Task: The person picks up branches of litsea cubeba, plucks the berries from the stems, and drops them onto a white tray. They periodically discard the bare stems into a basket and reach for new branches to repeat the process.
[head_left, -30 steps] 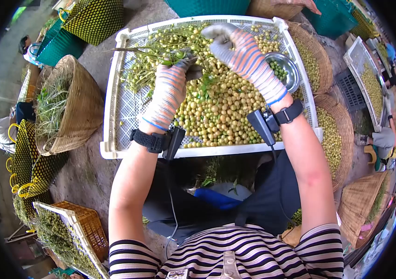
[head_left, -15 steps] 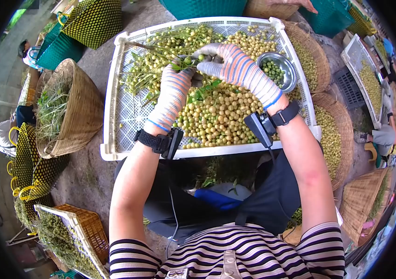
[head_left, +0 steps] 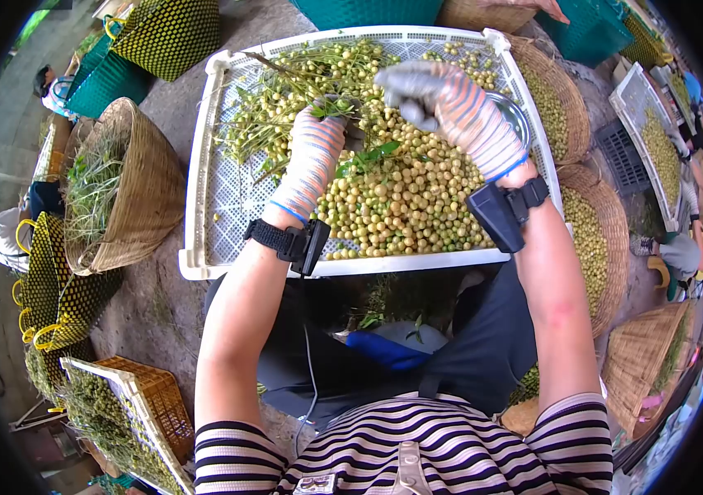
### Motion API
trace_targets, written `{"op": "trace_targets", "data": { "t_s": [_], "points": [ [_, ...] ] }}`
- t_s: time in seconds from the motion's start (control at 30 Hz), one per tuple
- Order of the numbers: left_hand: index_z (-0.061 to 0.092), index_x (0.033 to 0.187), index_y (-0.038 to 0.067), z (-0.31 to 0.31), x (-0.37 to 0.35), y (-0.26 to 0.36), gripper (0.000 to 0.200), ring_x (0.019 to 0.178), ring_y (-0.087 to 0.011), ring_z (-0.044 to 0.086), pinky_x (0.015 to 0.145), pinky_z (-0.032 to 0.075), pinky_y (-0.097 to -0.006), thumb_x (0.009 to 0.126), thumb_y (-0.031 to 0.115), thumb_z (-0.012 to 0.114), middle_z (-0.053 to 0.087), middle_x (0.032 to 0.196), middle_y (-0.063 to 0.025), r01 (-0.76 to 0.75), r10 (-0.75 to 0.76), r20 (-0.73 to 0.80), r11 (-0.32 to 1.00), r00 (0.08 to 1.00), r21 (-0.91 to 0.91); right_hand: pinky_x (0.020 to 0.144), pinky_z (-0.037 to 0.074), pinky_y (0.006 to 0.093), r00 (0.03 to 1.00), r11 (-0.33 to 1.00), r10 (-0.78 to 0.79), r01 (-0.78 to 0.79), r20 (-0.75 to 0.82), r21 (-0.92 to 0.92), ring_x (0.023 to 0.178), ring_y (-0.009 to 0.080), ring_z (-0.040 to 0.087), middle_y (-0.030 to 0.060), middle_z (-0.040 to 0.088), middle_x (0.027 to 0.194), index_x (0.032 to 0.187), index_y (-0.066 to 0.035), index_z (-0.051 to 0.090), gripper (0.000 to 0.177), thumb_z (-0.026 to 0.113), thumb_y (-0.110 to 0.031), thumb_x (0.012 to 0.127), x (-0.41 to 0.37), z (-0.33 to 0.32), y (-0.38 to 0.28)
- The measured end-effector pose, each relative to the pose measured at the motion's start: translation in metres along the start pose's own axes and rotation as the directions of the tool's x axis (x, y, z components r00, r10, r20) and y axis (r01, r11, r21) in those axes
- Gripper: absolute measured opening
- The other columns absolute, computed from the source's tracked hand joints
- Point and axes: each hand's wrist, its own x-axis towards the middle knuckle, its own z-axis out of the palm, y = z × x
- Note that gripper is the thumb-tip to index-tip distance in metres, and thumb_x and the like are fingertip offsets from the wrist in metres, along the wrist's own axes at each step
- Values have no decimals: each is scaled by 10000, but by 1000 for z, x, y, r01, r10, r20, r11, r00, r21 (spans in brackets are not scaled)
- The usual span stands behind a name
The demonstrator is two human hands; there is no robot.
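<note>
A leafy sprig (head_left: 335, 107) sits in the gloved left hand (head_left: 316, 136), whose fingers are closed around it, stem pointing to ten o'clock. Loose round fruit (head_left: 409, 198) lies at four o'clock from it. At three o'clock, well apart, the right hand (head_left: 444, 92) hangs with bent fingers aimed toward nine; whether they grip anything, I cannot tell. Its forearm runs to five o'clock.

Your gloves (head_left: 312, 161) are matt knitted cloth, dull grey at the fingers (head_left: 409, 79). Your tray (head_left: 240, 227) is perforated plastic with a smooth rim; the fruits (head_left: 417, 198) have smooth, dull skins, and the bowl (head_left: 517, 114) near its right edge is glossy metal. Beyond its left edge, the basket (head_left: 148, 198) is rough woven strips.
</note>
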Motion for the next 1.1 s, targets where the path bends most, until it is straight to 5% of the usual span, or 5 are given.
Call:
{"op": "trace_targets", "data": {
  "t_s": [0.37,0.4,0.63,0.9,1.1],
  "points": [
    [492,1050,37,-2,7,-28,249,789,-243,571,726,492,-344,900,184,359,586,794,-108,-141,121,111,971,986,195,615,491,325,950,155,-308,105,53,-982,648,238,624,140,637,743,899,-68,632,273,646,-281,729,2,32,21],
    [481,1055,24,-17,18,-21,245,675,-257,596,571,514,-359,901,164,351,604,790,-127,182,-48,342,911,939,-370,579,485,314,945,244,-325,122,37,-962,616,215,611,120,629,701,873,-53,628,271,663,-279,727,3,26,24],
    [575,955,-17,0,5,-10,203,551,-204,591,461,501,-312,880,134,462,629,772,-120,-16,14,10,976,1000,218,395,402,209,983,914,115,-162,-146,-373,484,79,522,26,600,664,986,-60,631,322,681,-272,748,-16,-10,-17],
    [586,1022,-9,-8,8,-10,213,572,-159,590,462,489,-274,868,121,519,637,817,-104,-23,21,42,998,999,64,782,480,349,889,-115,-49,-457,-455,-882,876,243,617,128,626,994,1109,-190,599,318,577,-219,793,-20,-145,13],
    [578,1017,-8,-5,4,0,209,599,-173,589,488,476,-280,862,118,518,631,842,-107,24,-28,52,997,998,76,911,413,386,952,-247,-88,-306,-293,-920,1042,287,539,143,560,1134,1113,-202,596,336,601,-245,780,-14,-138,33]
  ]
}}
